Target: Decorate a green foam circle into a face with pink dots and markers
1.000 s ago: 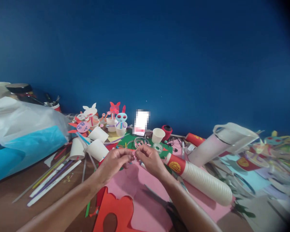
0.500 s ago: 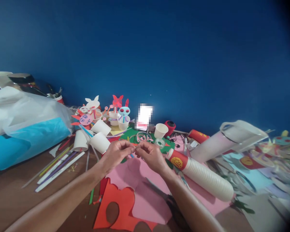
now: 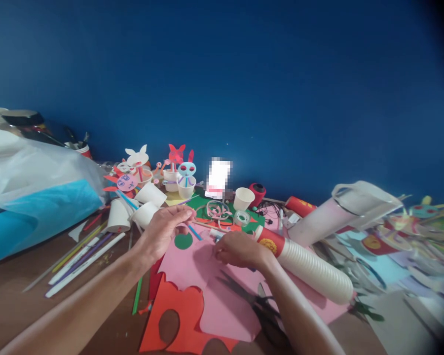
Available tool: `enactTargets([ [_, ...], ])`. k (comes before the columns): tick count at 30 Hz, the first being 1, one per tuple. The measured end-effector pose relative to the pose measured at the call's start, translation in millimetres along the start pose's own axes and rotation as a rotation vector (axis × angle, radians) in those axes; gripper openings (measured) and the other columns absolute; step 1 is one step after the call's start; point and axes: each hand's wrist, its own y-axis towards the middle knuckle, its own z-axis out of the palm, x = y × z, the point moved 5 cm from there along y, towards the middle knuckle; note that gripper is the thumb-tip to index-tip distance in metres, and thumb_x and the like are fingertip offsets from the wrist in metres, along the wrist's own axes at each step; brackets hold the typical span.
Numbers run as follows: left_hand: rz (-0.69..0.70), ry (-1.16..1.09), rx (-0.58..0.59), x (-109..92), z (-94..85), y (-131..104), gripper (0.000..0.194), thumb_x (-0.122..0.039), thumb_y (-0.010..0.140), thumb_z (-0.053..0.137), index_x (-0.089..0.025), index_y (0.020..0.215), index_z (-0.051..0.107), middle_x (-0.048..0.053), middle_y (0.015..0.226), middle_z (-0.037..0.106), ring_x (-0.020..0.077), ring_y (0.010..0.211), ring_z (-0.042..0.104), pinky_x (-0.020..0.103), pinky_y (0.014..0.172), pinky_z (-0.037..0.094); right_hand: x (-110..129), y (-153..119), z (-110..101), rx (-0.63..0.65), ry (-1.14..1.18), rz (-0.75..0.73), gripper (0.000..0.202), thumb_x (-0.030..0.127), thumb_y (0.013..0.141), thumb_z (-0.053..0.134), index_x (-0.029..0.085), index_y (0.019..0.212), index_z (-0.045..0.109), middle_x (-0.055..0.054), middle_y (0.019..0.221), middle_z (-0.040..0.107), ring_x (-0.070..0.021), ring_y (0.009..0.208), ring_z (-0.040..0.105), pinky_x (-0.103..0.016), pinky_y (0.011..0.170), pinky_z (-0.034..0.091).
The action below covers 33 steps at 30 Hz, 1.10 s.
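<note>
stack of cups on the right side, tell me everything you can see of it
The stack of cups lies on its side, slanting from centre down toward the lower right. The end cup is red with a gold emblem, its narrow base facing upper left; behind it run many closely nested white rims, like ribs. They look like paper. It seems to rest at least partly on pink paper. The right hand is close by; whether the wrist touches it can't be told.

A black-lidded jar (image 3: 24,118) behind a plastic bag (image 3: 48,162), a white flask (image 3: 320,222), a blue wall (image 3: 222,74) beyond.
</note>
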Motion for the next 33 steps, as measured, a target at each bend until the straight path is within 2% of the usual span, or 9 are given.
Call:
enactTargets([
  [4, -0.041, -0.031, 0.012, 8, 1.4, 2, 0.016, -0.026, 0.066, 0.065, -0.011, 0.07, 0.063, 0.001, 0.068, 0.056, 0.0085, 0.059, 0.05, 0.019, 0.05, 0.039, 4, 2, -1, 0.003, -0.145, 0.043, 0.017, 0.014, 0.069, 0.051, 0.019, 0.065, 0.067, -0.004, 0.066, 0.067, -0.0174, 0.065, 0.06, -0.025, 0.049, 0.023],
  [8, -0.049, -0.025, 0.0, 12, 2.8, 2, 0.015, -0.026, 0.064, 0.066, -0.012, 0.07, 0.063, 0.0, 0.067, 0.057, 0.0085, 0.057, 0.051, 0.02, 0.05, 0.04, 1, 0, -8, -0.047, -0.192, 0.088, 0.018, 0.015, 0.072, 0.049, 0.017, 0.068, 0.066, -0.006, 0.07, 0.067, -0.0173, 0.066, 0.059, -0.025, 0.051, 0.024],
  [16, 0.065, 0.038, -0.013, 0, 3.1, -2, 0.014, -0.026, 0.067, 0.064, -0.013, 0.071, 0.061, 0.0, 0.067, 0.059, 0.0084, 0.057, 0.051, 0.021, 0.052, 0.039, 2, -2, -3, -0.038, -0.043, -0.011, 0.016, 0.015, 0.069, 0.052, 0.021, 0.065, 0.066, -0.002, 0.064, 0.064, -0.014, 0.06, 0.055, -0.025, 0.05, 0.021],
  [21, 0.155, 0.07, -0.069, -11, -4.3, -1, 0.016, -0.027, 0.067, 0.065, -0.013, 0.075, 0.061, 0.001, 0.065, 0.06, 0.0089, 0.058, 0.052, 0.021, 0.054, 0.039, -1, -1, -5, -0.096, -0.057, 0.015, 0.016, 0.017, 0.072, 0.052, 0.02, 0.065, 0.066, -0.003, 0.065, 0.065, -0.015, 0.062, 0.055, -0.025, 0.051, 0.022],
  [27, 0.132, 0.074, -0.061, -9, -2.5, 2, 0.015, -0.027, 0.065, 0.065, -0.014, 0.071, 0.059, -0.001, 0.061, 0.06, 0.0081, 0.053, 0.05, 0.022, 0.052, 0.039, -4, 1, -7, -0.091, 0.024, -0.033, 0.02, 0.017, 0.075, 0.05, 0.022, 0.08, 0.068, -0.003, 0.085, 0.067, -0.0167, 0.076, 0.058, -0.025, 0.06, 0.031],
  [30, 0.109, 0.083, -0.061, -8, -1.7, 4, 0.015, -0.024, 0.064, 0.066, -0.013, 0.07, 0.058, 0.0, 0.061, 0.061, 0.0088, 0.054, 0.051, 0.022, 0.052, 0.039, -7, 4, -7, -0.081, 0.066, -0.035, 0.019, 0.017, 0.075, 0.05, 0.022, 0.08, 0.068, -0.002, 0.08, 0.068, -0.0158, 0.073, 0.058, -0.025, 0.063, 0.032],
  [33, 0.086, 0.101, -0.075, -7, -1.1, 5, 0.015, -0.023, 0.063, 0.066, -0.013, 0.07, 0.058, 0.0, 0.06, 0.061, 0.0091, 0.054, 0.052, 0.022, 0.054, 0.039, -8, 7, -14, -0.238, 0.142, 0.034, 0.02, 0.015, 0.077, 0.048, 0.021, 0.078, 0.067, -0.002, 0.078, 0.067, -0.0146, 0.07, 0.057, -0.024, 0.064, 0.033],
])
